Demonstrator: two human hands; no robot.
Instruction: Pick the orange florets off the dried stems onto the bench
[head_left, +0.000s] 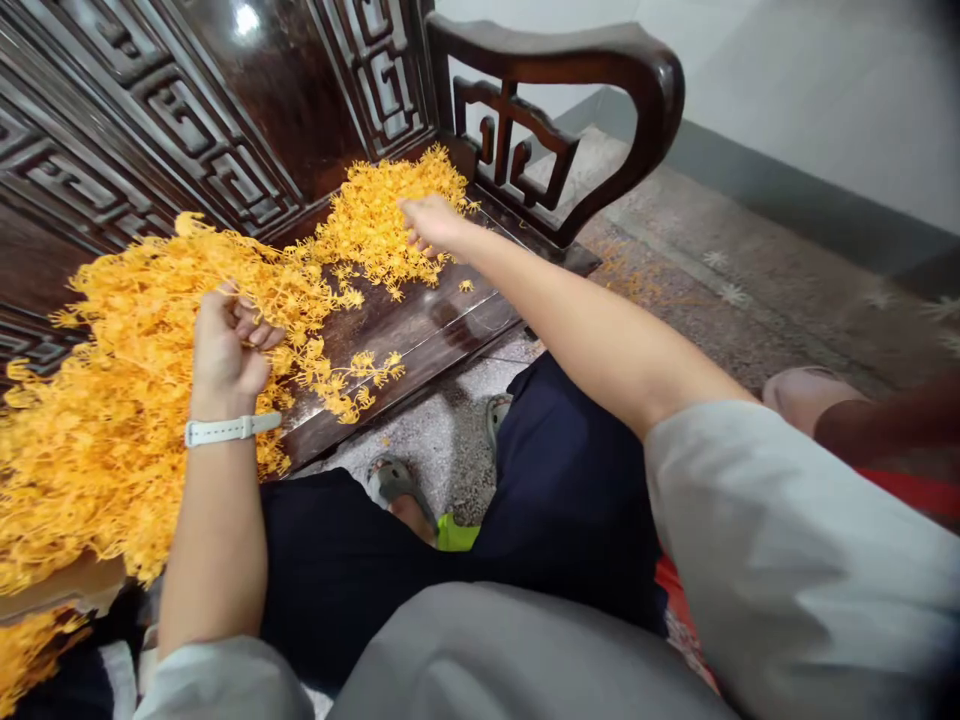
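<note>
A large heap of yellow-orange, spidery plastic flower sprigs covers the left part of a dark wooden bench. My left hand, with a pale watch band on its wrist, is at the heap's right edge. Its fingers are curled in among the sprigs, gripping some of them. Farther back, a smaller pile of loose yellow flower pieces lies against the bench's back. My right hand is over the right side of that pile, fingers bent together; what they hold, if anything, is hidden.
The bench seat has a carved back and a curved armrest at its right end. Yellow bits are scattered on the floor beyond. Another person's foot shows at the right. A cardboard edge sticks out under the heap.
</note>
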